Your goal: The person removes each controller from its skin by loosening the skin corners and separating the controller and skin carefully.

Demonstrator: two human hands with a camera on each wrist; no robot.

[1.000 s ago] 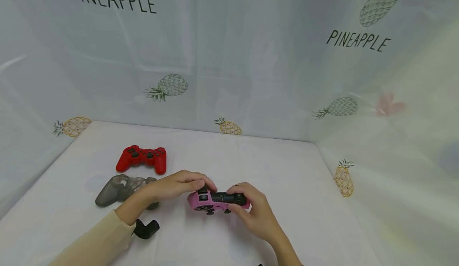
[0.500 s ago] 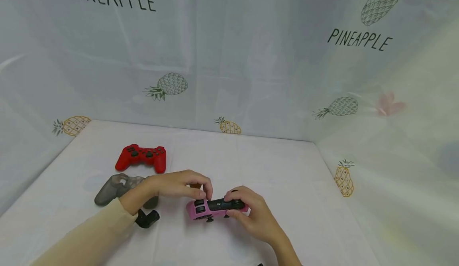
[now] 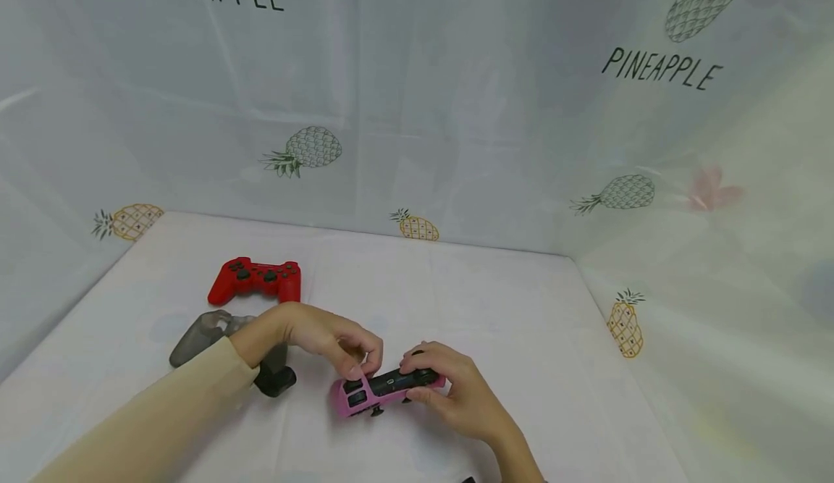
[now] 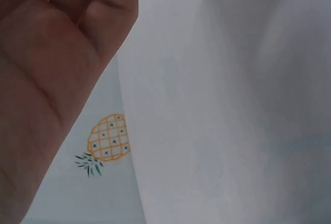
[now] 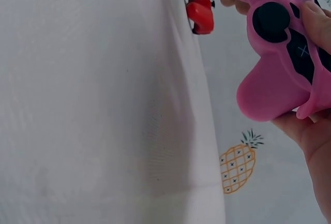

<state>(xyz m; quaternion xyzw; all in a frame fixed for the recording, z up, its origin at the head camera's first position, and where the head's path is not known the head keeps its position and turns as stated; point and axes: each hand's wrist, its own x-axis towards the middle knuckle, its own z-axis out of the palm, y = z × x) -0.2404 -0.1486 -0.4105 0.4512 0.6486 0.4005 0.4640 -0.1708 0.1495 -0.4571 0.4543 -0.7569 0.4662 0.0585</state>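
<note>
A black game controller [image 3: 394,381] in a pink silicone sleeve [image 3: 371,398] is held tilted over the white table, its shoulder-button edge upward. My right hand [image 3: 459,392] grips its right end, thumb on the near side and fingers across the far side. At the left end, my left hand [image 3: 326,334] pinches the pink sleeve by the shoulder buttons with thumb and curled fingers. In the right wrist view, black thumbstick and buttons show through the sleeve's openings, and a sleeve edge [image 5: 302,111] sticks out near the grip. Only the left palm [image 4: 46,69] shows in the left wrist view.
A red controller [image 3: 260,280] lies at the back left of the white table [image 3: 508,309]. Nearer, a translucent grey silicone sleeve [image 3: 207,334] lies partly under the left forearm, beside a black bent piece [image 3: 279,381]. A pineapple-print curtain [image 3: 456,106] hangs behind.
Both hands and the controller have shifted slightly nearer, and its left end has turned down toward me. The left fingers have gone from resting over the top to pinching the sleeve's edge.
</note>
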